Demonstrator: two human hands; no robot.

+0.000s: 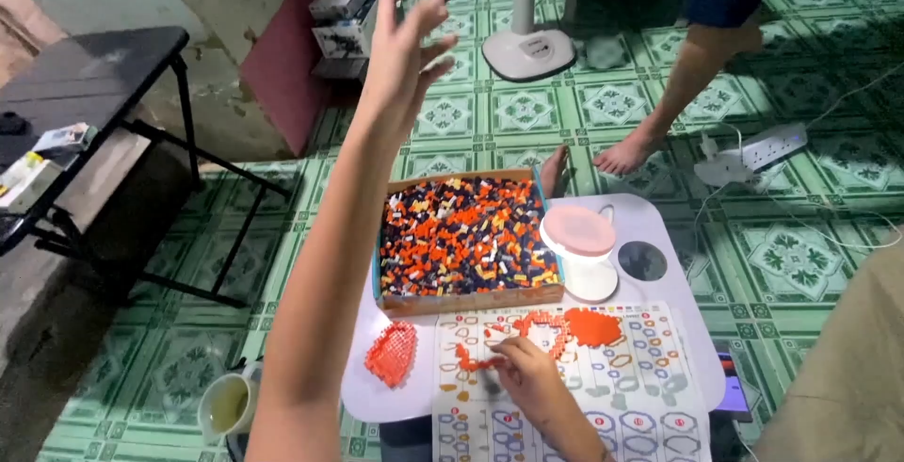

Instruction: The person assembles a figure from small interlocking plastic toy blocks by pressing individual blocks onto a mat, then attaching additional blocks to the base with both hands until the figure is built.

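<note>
Your right hand pinches the orange brick chain on the instruction sheet; left hand is raised, fingers spread. Press gently, keeping pieces flat on the desk.

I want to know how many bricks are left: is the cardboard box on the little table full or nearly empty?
Full: the cardboard box is heaped to its rim with small orange, black, yellow and white bricks.

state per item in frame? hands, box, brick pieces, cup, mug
left hand: raised, fingers spread, empty
right hand: down on instruction sheet, pinching orange strip
cardboard box: open, full of small bricks
orange heart piece: flat on table
pink-lidded cup: upright, lid on
mug: upright on floor, holds liquid
</note>
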